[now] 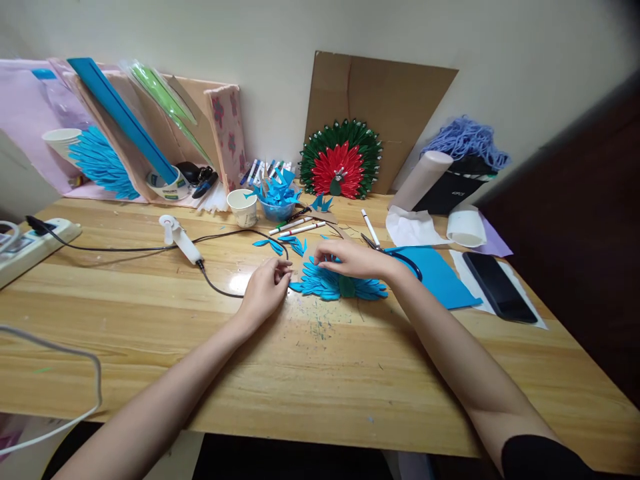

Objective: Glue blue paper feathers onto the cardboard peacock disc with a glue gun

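A fan of layered blue petals (320, 283) with a dark green oval (347, 287) at its lower middle lies on the table. At its left edge, my left hand (267, 285) rests with thumb and fingers drawn together; whatever lies between them is too small to make out. Over the top of the fan bends my right hand (347, 258), its fingers curled down towards the petals, their tips partly hidden. Brown cardboard (314, 247) shows behind the fan. Several loose blue petals (273, 245) lie just beyond my hands.
A white glue gun (181, 241) with a black cord lies to the left. Behind stand a paper cup (243, 208), a bowl of blue scraps (277, 208) and a red-green petal fan (341, 163). Scissors (407, 260), blue sheet (433, 277) and phone (499, 287) are right.
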Demonstrator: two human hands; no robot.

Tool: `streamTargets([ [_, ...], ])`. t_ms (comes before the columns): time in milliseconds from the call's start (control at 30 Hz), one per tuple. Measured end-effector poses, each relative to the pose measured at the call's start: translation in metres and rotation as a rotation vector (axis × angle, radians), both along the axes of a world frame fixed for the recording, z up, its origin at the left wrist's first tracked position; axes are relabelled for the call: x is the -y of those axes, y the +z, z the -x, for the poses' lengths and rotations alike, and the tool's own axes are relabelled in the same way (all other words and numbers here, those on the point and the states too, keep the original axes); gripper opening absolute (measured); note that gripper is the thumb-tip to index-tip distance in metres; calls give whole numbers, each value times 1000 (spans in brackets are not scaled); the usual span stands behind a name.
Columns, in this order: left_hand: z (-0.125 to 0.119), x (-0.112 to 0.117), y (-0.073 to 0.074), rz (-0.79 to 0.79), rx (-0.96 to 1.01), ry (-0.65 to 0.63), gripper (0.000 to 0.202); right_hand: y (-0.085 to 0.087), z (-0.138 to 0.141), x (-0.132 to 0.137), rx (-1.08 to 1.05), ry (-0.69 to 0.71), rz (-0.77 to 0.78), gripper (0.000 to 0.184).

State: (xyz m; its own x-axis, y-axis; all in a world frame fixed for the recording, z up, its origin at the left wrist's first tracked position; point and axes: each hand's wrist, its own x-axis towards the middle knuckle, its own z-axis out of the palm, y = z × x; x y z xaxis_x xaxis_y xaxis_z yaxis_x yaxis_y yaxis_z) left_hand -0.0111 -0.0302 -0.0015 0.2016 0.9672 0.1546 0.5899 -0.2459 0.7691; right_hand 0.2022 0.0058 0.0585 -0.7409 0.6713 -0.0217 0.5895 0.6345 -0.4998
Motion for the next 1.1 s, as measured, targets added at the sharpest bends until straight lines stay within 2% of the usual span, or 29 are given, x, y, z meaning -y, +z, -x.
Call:
streamTargets([
  [167,17,-11,4,-44,-24,85,19,3,2,1,-8,-42,-13,16],
  [367,34,-34,-3,-243,-266,265,25,-4,11,2,-3,-13,-53,20],
  [467,39,-47,-9,-301,-322,259,25,-5,14,3,-9,-4,-52,18],
  [567,42,-54,-12,-286,-346,248,17,-4,16,5,-11,-6,-27,18],
  [800,44,-51,-9,-282,-325,255,17,-8,16,6,-14,-22,-4,17],
  [900,48,-49,-7,-214,-211,290,17,-11,16,6,-29,-15,-12,18],
  [967,50,-48,-6,-136,-37,326,18,-12,18,6,-46,-34,-13,17],
  [1033,51,-46,-1,-10,193,336,22,-13,20,8,-89,-91,-13,17],
  [1100,50,-43,6,190,410,301,27,-16,26,10,-192,-203,11,17],
])
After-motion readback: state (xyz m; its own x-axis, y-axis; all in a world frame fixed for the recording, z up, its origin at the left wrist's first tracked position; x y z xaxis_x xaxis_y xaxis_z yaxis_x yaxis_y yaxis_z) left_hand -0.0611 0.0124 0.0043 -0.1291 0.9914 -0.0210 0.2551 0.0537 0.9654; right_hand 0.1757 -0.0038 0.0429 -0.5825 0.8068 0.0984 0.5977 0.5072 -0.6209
